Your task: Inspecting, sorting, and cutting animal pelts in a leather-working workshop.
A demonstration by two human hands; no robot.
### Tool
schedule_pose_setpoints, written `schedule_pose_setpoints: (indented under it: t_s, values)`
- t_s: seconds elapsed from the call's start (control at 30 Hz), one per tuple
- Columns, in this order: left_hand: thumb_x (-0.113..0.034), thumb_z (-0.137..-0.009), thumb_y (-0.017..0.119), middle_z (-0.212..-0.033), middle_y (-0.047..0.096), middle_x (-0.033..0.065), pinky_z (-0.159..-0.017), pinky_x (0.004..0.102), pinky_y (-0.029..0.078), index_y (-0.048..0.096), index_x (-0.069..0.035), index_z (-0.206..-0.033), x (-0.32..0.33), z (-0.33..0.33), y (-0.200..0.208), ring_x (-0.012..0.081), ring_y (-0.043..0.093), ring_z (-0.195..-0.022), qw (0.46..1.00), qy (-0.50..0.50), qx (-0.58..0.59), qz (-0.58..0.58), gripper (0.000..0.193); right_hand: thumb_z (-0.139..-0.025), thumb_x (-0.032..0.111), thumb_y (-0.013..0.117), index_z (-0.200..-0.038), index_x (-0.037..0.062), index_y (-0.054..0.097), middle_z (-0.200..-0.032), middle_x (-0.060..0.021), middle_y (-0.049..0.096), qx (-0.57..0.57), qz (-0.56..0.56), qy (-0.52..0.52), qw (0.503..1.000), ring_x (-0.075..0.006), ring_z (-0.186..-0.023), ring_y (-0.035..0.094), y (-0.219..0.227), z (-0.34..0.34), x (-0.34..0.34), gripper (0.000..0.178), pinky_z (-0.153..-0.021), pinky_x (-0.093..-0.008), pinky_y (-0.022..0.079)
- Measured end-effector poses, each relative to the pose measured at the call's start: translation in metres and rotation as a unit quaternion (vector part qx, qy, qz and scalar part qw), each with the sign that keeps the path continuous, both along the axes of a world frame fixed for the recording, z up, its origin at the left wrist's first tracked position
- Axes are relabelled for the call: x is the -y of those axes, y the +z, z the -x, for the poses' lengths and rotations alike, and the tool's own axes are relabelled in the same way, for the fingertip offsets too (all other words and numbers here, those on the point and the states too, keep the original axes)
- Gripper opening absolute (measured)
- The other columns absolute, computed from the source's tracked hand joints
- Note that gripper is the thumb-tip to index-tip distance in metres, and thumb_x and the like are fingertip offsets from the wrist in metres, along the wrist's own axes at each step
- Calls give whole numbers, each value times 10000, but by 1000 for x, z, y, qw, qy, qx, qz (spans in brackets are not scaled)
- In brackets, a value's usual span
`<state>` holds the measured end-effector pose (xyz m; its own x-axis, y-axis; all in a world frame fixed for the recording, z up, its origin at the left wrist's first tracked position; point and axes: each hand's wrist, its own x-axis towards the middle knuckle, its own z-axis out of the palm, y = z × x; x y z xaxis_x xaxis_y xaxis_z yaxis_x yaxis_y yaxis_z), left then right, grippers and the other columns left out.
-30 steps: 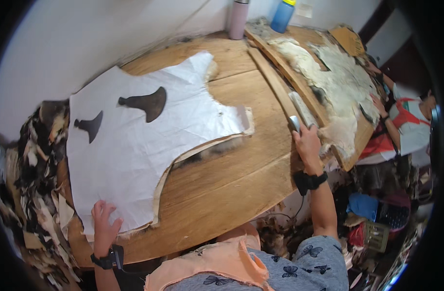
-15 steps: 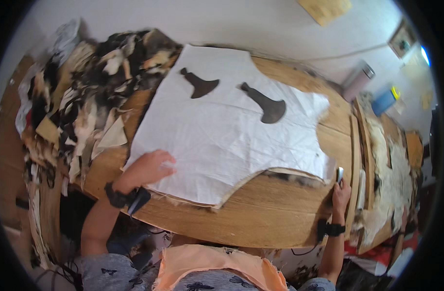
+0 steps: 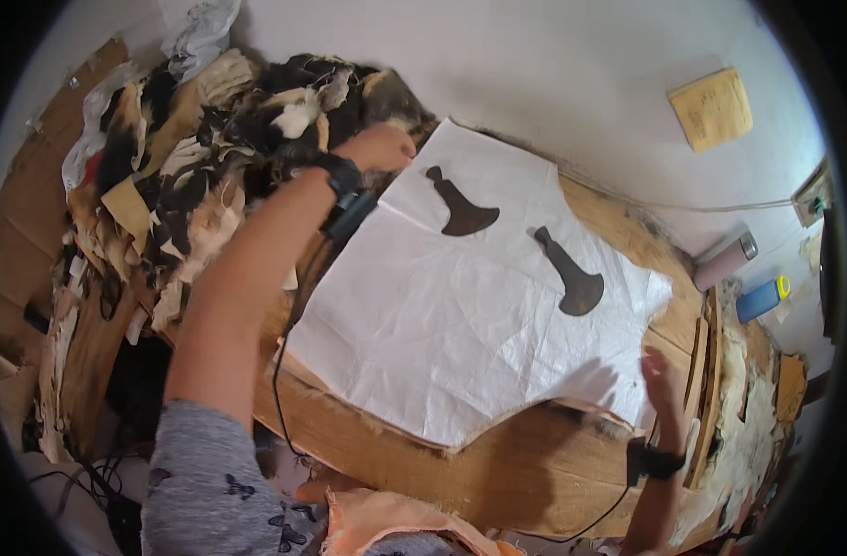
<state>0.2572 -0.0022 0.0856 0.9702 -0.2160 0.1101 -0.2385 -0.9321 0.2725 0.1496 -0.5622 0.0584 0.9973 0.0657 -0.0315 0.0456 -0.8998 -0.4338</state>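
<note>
A white sheet (image 3: 414,306), cut to a garment-like outline, lies over a pale-edged layer on the wooden table. Two dark crescent-bladed tools with short handles rest on it, the left blade (image 3: 465,215) and the right blade (image 3: 576,283). At the sheet's far left corner, beside the fur scraps, is my left hand (image 3: 379,148); its fingers are mostly hidden. My right hand (image 3: 662,380) is raised by the sheet's right end, slightly blurred. Its shadow on the sheet shows fingers apart, and nothing shows in its grasp.
Fur and hide scraps (image 3: 210,185) are heaped at the left. A pink flask (image 3: 727,262) and a blue bottle with a yellow cap (image 3: 764,298) stand at the right. Wooden strips (image 3: 708,380) and a pale hide (image 3: 752,435) lie along the right. A cable hangs from my left wrist.
My left hand has gone from the sheet's near left part to its far left corner. My right hand no longer shows the small light-coloured object. The view has shifted.
</note>
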Motion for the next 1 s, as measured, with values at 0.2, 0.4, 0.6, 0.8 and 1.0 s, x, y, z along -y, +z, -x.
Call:
schedule_pose_setpoints:
  t_s: [0.2,0.4,0.6,0.8,1.0]
  values:
    - [-7,-707,466,-1033,542,157,-811,387,426,572,-57,-1035,12,-53,-91,317,518,-976,996,20,78,-24,348,-695,411,644,-1231,-151,230,-1173,-438,298,-86,213,73,971,-540,-1132,295,-69,-24,-35,880,-966,-531,244]
    - [-102,-753,471,-930,547,121,-712,430,463,597,-109,-938,17,-69,-119,311,564,-872,997,14,67,-47,223,-693,363,636,-1215,-213,135,-1223,-435,237,-151,202,59,966,-528,-1193,209,-62,-24,-52,925,-1006,-510,188]
    - [-97,-762,476,-922,556,137,-705,421,475,591,-78,-881,26,-51,-106,319,569,-883,994,17,62,-94,167,-741,344,581,-1217,-227,98,-1259,-428,182,-194,209,36,958,-536,-1214,139,-43,-20,-69,886,-1014,-519,147]
    - [-131,-569,643,-761,559,178,-663,412,448,623,-44,-707,3,7,-92,339,561,-767,995,-39,-64,-63,164,-757,339,564,-1247,-139,244,-1280,-409,168,-194,223,76,952,-536,-1204,171,-46,-22,-67,755,-1004,-529,174]
    - [-197,-549,647,-762,531,173,-651,417,435,602,-25,-712,-39,121,-72,345,532,-762,991,128,23,-16,241,-790,309,509,-1023,24,584,-1247,-402,235,-81,309,173,932,-551,-1136,286,-76,-25,-34,377,-931,-563,274]
